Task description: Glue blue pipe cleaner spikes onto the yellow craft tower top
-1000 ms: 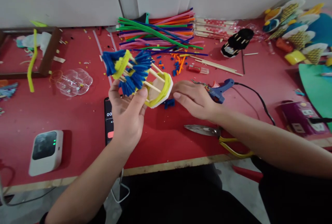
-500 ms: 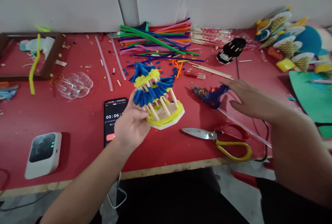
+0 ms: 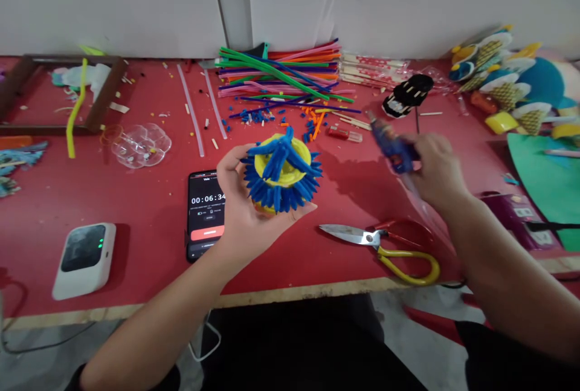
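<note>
My left hand (image 3: 247,216) is closed round a small craft pavilion (image 3: 283,164) with blue pipe-cleaner roofing and yellow rings. Its top is tipped toward me, so the wooden posts and the base are mostly hidden. On the right, my right hand (image 3: 437,167) grips a blue hot glue gun (image 3: 395,152) by its handle, raised off the table and slightly blurred. A clear glue stick trails from the back of the gun. Below it lie open scissors (image 3: 357,234) with one red and one yellow handle.
A phone showing a timer (image 3: 206,213) lies beside my left hand, and a white device (image 3: 86,261) is at the left. Pipe cleaners (image 3: 281,74) are heaped at the back. A black-roofed model (image 3: 408,95) stands behind the glue gun. A green sheet (image 3: 544,191) lies far right.
My right hand has closed on the glue gun and lifted it from the table. My left hand has tipped the pavilion so its roof faces me.
</note>
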A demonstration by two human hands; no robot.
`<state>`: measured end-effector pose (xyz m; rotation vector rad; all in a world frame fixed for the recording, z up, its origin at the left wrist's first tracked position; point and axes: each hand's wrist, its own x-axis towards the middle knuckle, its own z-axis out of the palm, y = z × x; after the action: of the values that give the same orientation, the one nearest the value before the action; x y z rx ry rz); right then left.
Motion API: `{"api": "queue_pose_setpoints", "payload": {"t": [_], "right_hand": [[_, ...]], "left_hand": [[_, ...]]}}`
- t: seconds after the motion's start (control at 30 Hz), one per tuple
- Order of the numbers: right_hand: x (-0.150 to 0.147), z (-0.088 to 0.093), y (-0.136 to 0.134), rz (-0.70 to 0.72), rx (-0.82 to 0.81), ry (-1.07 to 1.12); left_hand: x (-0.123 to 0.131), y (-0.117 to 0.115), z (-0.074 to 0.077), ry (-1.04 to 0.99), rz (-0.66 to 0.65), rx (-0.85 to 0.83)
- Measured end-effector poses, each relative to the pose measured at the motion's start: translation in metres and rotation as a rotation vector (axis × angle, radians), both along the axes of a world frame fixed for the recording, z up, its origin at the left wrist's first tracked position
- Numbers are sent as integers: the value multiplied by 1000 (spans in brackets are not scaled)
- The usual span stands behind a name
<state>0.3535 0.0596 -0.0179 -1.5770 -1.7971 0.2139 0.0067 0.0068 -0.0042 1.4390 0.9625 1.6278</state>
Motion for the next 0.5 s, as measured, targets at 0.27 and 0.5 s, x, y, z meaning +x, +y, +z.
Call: {"api": "queue_pose_setpoints", "payload": {"t": [0.27,0.5], "right_hand": [[-31,23,22,-91,-22,500],[-79,24,-15,55,163,586]], "left_hand": [[1,-3,-4,-51,-111,-56],[0,-4,-8,-39,-134,-104]]}}
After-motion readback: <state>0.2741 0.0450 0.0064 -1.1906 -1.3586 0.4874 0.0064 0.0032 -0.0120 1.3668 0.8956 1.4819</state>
